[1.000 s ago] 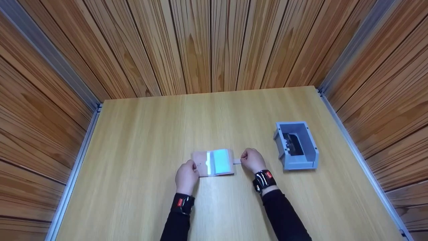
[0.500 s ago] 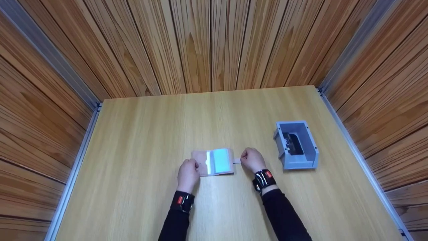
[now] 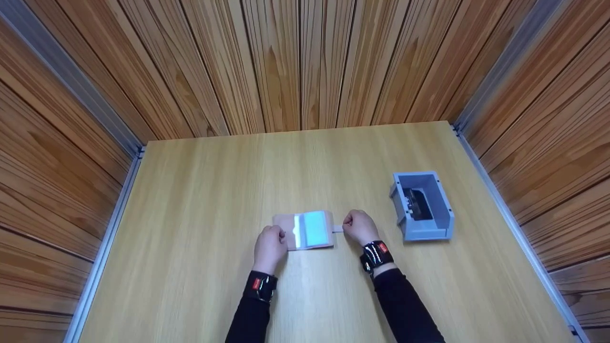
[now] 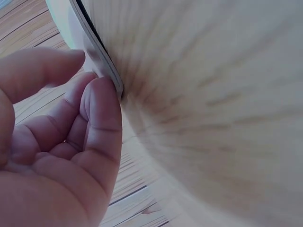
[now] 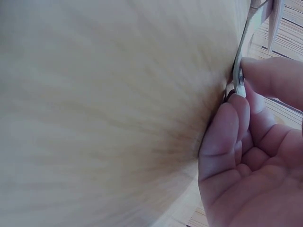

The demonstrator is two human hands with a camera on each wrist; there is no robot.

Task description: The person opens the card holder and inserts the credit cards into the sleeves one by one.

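Note:
A small pinkish wallet (image 3: 287,225) lies spread open on the table, with a bright blue-white clear sleeve (image 3: 315,228) over its right half. At its lower left corner is my left hand (image 3: 269,247), fingers curled at the edge and thumb over the face. The left wrist view shows these fingertips (image 4: 102,87) right at the wallet's thin edge (image 4: 102,52). From the wallet's right side a narrow strap (image 3: 338,229) sticks out, and my right hand (image 3: 361,227) pinches its end. In the right wrist view the strap (image 5: 242,47) runs between thumb and fingers.
To the right of my right hand stands a grey-blue plastic bin (image 3: 443,231) with a black item (image 3: 419,206) inside. Wood-plank walls (image 3: 286,66) and metal rails (image 3: 107,238) border the light wooden table (image 3: 209,190).
My left hand has shifted slightly right and up, further over the wallet's left edge. My right hand keeps its place on the strap, and the wallet lies where it was.

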